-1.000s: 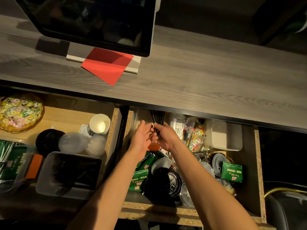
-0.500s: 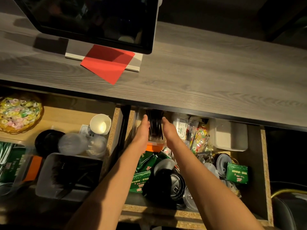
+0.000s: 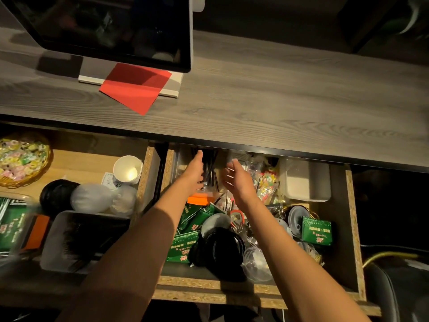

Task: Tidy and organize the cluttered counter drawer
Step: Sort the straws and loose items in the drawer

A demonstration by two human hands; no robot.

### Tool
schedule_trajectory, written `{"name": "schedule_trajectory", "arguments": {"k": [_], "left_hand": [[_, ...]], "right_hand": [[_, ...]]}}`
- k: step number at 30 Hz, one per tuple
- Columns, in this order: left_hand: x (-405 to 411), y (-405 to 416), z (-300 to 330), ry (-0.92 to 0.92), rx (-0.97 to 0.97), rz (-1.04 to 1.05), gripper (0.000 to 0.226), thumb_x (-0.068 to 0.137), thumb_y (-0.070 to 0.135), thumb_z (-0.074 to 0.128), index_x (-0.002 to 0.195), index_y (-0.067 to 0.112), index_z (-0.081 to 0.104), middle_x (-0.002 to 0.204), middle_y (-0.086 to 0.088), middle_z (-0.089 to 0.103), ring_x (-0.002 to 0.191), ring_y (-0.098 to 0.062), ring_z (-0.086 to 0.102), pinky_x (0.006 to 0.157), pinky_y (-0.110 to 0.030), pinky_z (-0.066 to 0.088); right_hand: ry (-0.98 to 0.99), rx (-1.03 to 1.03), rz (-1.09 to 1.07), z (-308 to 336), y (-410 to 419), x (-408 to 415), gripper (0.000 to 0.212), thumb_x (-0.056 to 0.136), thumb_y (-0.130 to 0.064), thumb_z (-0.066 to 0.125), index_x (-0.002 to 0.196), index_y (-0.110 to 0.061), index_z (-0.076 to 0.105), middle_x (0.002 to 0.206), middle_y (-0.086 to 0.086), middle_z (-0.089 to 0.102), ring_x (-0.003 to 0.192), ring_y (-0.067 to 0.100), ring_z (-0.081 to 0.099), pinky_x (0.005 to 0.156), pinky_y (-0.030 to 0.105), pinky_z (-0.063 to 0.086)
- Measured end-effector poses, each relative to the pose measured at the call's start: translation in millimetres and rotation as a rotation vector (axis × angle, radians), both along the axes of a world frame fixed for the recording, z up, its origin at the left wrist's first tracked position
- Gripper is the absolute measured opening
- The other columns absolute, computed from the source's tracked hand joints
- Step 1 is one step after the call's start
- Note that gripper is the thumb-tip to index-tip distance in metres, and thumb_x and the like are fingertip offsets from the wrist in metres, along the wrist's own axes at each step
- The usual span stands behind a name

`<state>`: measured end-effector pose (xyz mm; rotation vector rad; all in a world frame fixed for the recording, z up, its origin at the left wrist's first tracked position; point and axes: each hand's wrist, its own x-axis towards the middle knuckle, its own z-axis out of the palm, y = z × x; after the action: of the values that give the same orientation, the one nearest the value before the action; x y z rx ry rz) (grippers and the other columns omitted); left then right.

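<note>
The open right drawer is full of mixed clutter. At its back stands a clear box of black straws above an orange lid. My left hand lies with straight fingers along the box's left side. My right hand hovers just right of the box, fingers loosely curled and holding nothing. Green packets, a stack of black lids and clear plastic lids fill the drawer's front, between my forearms.
A white tray, a candy bag and another green packet sit on the drawer's right. The left drawer holds a paper cup, a candy basket and a clear bin. The counter overhangs the drawer's back.
My hands were pinched together in front of the straws, then spread to either side of the box. The right hand has now come off it and drawn slightly right.
</note>
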<state>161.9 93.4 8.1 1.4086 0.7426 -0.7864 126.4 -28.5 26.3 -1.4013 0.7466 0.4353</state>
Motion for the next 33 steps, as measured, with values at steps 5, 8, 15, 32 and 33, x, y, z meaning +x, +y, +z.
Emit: {"name": "schedule_trajectory", "arguments": {"k": [5,8,15,32,33], "left_hand": [[5,-12,-15,-0.123,0.167,0.000,0.046,0.105,0.040,0.036,0.127,0.006,0.058,0.123,-0.011,0.061,0.105,-0.025,0.058,0.087,-0.035,0.050],[5,-25,-20,0.013,0.059,-0.116,0.040,0.105,0.023,0.038,0.141,0.007,0.046,0.139,-0.014,0.052,0.114,-0.029,0.056,0.090,-0.039,0.050],[8,-31,-33,0.026,0.102,-0.163,0.052,0.104,0.039,0.037,0.152,0.020,0.033,0.156,-0.006,0.035,0.135,-0.026,0.042,0.100,-0.042,0.040],[-162,-35,33,-0.388,0.158,0.142,0.025,0.104,0.015,0.043,0.097,0.022,0.065,0.097,-0.002,0.070,0.092,-0.016,0.066,0.073,-0.022,0.052],[-173,-31,28,-0.376,0.195,0.128,0.025,0.104,0.013,0.044,0.095,0.023,0.065,0.095,0.000,0.070,0.091,-0.018,0.066,0.073,-0.023,0.053]], "right_hand": [[-0.069,0.043,-0.075,-4,-24,-10,0.035,0.107,-0.032,0.033,0.100,-0.019,0.064,0.096,0.002,0.069,0.090,0.016,0.065,0.085,0.032,0.051],[-0.066,0.095,-0.139,-15,-38,-22,0.032,0.107,-0.031,0.035,0.102,-0.015,0.063,0.095,0.007,0.069,0.090,0.023,0.063,0.083,0.037,0.051],[-0.092,0.197,-0.157,-24,-59,-36,0.037,0.108,-0.034,0.032,0.101,-0.012,0.061,0.081,0.006,0.068,0.070,0.020,0.061,0.071,0.035,0.050],[-0.218,-0.101,0.285,5,-66,-127,0.042,0.102,-0.045,0.036,0.109,-0.026,0.072,0.108,-0.002,0.072,0.107,0.016,0.065,0.097,0.035,0.049],[-0.200,-0.124,0.330,1,-67,-136,0.040,0.105,-0.039,0.036,0.113,-0.023,0.071,0.110,-0.003,0.071,0.108,0.013,0.064,0.094,0.026,0.048]]}}
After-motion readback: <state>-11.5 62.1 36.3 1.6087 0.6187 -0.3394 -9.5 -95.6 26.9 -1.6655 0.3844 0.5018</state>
